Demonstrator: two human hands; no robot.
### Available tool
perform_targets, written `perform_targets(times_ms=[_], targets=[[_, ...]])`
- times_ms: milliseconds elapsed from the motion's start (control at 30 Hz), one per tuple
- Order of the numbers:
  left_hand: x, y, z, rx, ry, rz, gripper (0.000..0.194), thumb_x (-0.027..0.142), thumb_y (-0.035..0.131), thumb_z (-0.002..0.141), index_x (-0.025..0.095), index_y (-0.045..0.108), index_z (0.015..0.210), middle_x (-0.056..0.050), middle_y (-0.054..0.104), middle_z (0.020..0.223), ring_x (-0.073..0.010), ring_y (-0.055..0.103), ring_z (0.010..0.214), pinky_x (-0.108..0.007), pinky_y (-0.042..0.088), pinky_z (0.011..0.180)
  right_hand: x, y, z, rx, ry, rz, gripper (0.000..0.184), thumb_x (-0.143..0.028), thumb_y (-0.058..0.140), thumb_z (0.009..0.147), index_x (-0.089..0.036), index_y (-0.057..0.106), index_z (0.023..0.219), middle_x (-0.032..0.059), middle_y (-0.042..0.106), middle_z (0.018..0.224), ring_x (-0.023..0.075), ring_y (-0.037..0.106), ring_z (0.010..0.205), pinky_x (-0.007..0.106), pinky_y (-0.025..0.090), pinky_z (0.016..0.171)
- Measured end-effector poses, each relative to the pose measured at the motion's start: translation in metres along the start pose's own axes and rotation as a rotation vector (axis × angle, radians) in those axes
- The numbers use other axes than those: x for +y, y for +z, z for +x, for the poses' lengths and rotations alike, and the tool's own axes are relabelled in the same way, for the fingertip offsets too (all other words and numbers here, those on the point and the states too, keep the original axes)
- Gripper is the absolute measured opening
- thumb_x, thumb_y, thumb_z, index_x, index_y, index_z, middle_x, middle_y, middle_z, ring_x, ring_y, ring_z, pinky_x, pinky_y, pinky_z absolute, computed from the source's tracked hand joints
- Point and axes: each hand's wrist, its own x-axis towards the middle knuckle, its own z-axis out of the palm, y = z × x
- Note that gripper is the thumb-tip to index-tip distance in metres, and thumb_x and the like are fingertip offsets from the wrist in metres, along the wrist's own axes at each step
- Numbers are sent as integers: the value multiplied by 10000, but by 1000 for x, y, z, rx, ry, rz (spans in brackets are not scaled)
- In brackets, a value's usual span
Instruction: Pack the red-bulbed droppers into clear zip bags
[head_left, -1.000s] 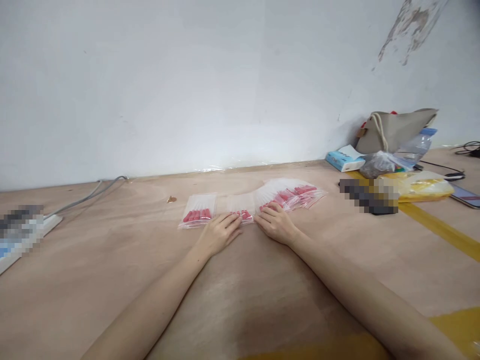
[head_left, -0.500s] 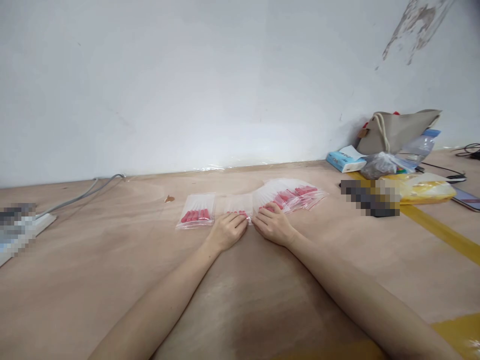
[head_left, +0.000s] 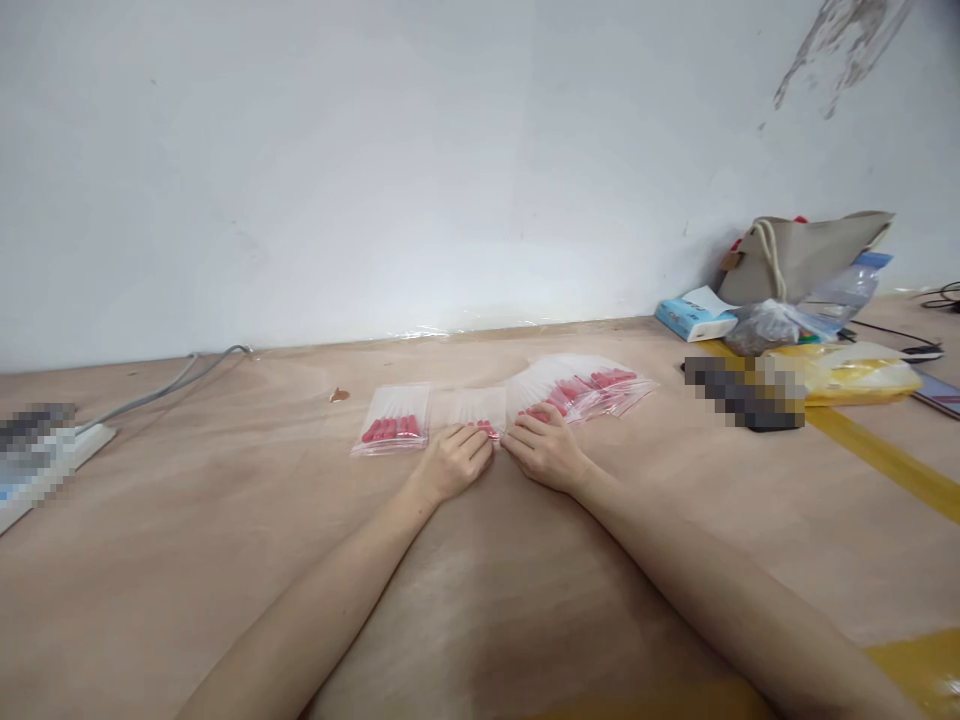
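A small clear zip bag with several thin, red-ended sticks lies flat on the table between my hands. My left hand, fingers curled, presses on its near left edge. My right hand is closed at the bag's near right edge, fingertips close to those of the left. Both hands seem to pinch the near edge, though the fingers cover it. To the left lies another such bag, flat and apart from my hands. Behind my right hand, a fanned stack of similar filled bags overlaps itself.
On the right are a blue tissue pack, a grey tote bag, a yellow pack and a dark, blurred-out object. A grey cable leads to a pixelated item at far left. The wall rises behind the table.
The view has shifted slightly. My hands stay at the near edge of the middle bag, with barely any movement, and the other bags lie as before.
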Motion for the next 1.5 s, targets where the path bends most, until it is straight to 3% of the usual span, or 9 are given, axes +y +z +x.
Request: perform_targets(times_ms=[300, 567, 833, 967, 1067, 1167, 1267, 1400, 1500], targets=[[-14, -17, -17, -16, -4, 35, 109, 116, 481, 839, 144, 572, 787, -45, 646, 770, -163, 601, 709, -292, 457, 619, 7, 0, -4, 28, 51, 77, 199, -100, 408, 833, -188, 582, 796, 2, 609, 696, 119, 493, 758, 333, 266, 866], [-20, -26, -27, -95, -62, 66, 192, 97, 396, 871, 138, 583, 851, -85, 638, 834, -187, 591, 764, -337, 443, 681, 9, -1, -4, 27, 98, 85, 204, -94, 414, 820, -193, 592, 805, 1, 627, 740, 116, 502, 767, 352, 236, 899], [-14, -27, -25, -138, -169, 41, 258, 137, 369, 898, 147, 594, 772, -71, 624, 738, -182, 573, 698, -371, 399, 738, 10, 3, -7, 19, 156, 53, 206, -101, 414, 821, -200, 594, 799, -3, 620, 708, 131, 499, 788, 380, 200, 911], [-22, -36, -32, -184, -172, -14, 187, 237, 443, 887, 170, 584, 992, -78, 635, 961, -199, 566, 910, -388, 368, 877, 12, -2, -9, -37, 192, 83, 179, -127, 433, 820, -193, 598, 801, 14, 631, 772, 146, 508, 821, 382, 224, 895], [-41, -48, -48, -283, -322, -32, 522, 443, 550, 794, 165, 462, 1227, -143, 485, 1241, -304, 395, 1174, -498, 265, 975, 10, -8, -7, -110, 211, 106, 190, -146, 427, 827, -195, 605, 875, 38, 637, 897, 152, 526, 836, 392, 222, 911], [-61, -58, -66, -393, -432, -112, 582, 512, 567, 746, 237, 460, 1248, -115, 343, 1365, -352, 272, 1251, -537, 284, 957, 3, -10, 0, -189, 218, 68, 317, -155, 415, 832, -228, 535, 1116, 77, 575, 1116, 170, 545, 867, 447, 177, 948], [-70, -61, -75, -428, -526, -313, 483, 471, 515, 796, 263, 486, 1232, -84, 294, 1397, -315, 321, 1239, -481, 340, 950, -5, -4, 11, -279, 198, 24, 360, -170, 397, 842, -265, 502, 1173, 88, 506, 1225, 174, 573, 824, 492, 145, 964], [-68, -55, -75, -194, -819, -615, 362, 485, 530, 779, 270, 629, 1054, -37, 510, 1247, -251, 476, 1134, -420, 337, 985, -15, 8, 25, -365, 196, 45, 346, -178, 396, 840, -235, 522, 1157, 78, 565, 1151, 189, 591, 835, 492, 132, 992], [-68, -45, -76, 39, -1034, -632, 379, 512, 498, 789, 241, 648, 1008, -35, 598, 1132, -238, 512, 1093, -423, 332, 991, -20, 18, 37, -395, 234, 112, 366, -187, 394, 841, -240, 496, 1189, 77, 577, 1143, 197, 577, 918, 479, 148, 1002]])
